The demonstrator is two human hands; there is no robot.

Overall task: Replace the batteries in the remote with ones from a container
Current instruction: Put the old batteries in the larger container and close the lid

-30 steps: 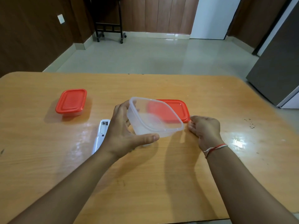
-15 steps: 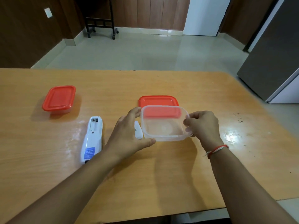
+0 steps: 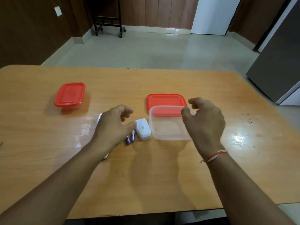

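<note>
An empty clear plastic container (image 3: 167,125) stands on the wooden table (image 3: 48,151), partly over its loose red lid (image 3: 164,100). Left of it lie the white battery cover (image 3: 142,129) and two small blue batteries (image 3: 130,138). My left hand (image 3: 113,127) hovers with relaxed fingers over the white remote (image 3: 100,117), hiding nearly all of it. My right hand (image 3: 203,120) hangs loosely curled above the container's right side, holding nothing. A second, closed container with a red lid (image 3: 69,95) sits at the far left.
The table's far edge borders a tiled floor. A grey cabinet (image 3: 279,59) stands at the right, and a black wheeled rack (image 3: 108,20) by the back wall. Dark specks (image 3: 247,118) mark the table's right side.
Both hands let go of the clear container, which now rests on the table. Two batteries now show beside the battery cover. My left hand has moved over the remote.
</note>
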